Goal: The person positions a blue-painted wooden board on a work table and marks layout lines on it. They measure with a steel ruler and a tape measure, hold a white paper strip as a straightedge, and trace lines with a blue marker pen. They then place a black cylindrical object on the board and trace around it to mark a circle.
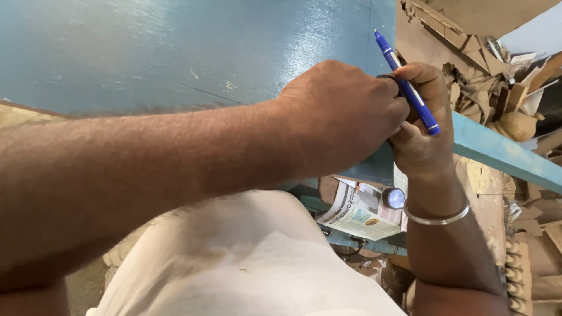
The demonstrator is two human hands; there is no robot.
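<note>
My right hand (424, 131) grips a blue pen (405, 85) whose tip points up and away over the edge of a blue painted board (175, 47). A small dark object (391, 78) is pinched between the fingers of both hands; most of it is hidden. My left hand (339, 114) reaches across from the left and closes over that object, touching my right hand at the board's right edge. A metal bangle (438, 219) circles my right wrist.
A folded newspaper (357, 213) and a small round blue-topped object (395, 198) lie below the board. Scraps of cardboard and wood (492, 64) pile up at the right. A blue painted beam (503, 155) runs to the right. My white garment (246, 263) fills the bottom.
</note>
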